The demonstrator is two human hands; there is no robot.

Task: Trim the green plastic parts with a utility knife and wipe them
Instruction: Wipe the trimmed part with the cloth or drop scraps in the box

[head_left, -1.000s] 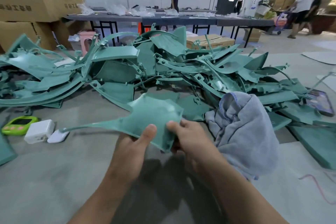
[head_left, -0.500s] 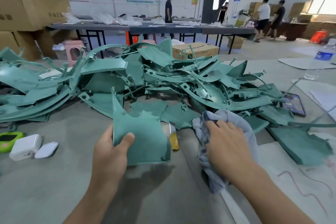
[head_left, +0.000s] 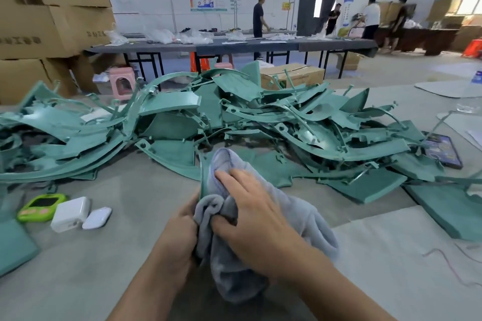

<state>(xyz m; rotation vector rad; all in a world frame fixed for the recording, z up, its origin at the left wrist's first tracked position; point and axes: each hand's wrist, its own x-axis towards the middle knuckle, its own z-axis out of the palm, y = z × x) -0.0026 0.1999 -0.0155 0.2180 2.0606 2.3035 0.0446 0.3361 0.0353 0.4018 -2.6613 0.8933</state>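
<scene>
Left grip: closed round the lower end of one green plastic part, held upright and edge-on to me above the worktop. Only the part's thin edge shows, and the rest is covered.

Right grip: holding the grey cloth. The fingers are laid out over it and press it against the right face of the part, and the thumb is tucked into a fold. The cloth wraps the part and hangs below both grips.

Behind the held part, the pile of green parts lies across the worktop. To my left on the worktop sit a green timer, a white charger and a small white case, just beside one another. A dark phone lies at the pile's right edge. Cardboard boxes are stacked at far left.
</scene>
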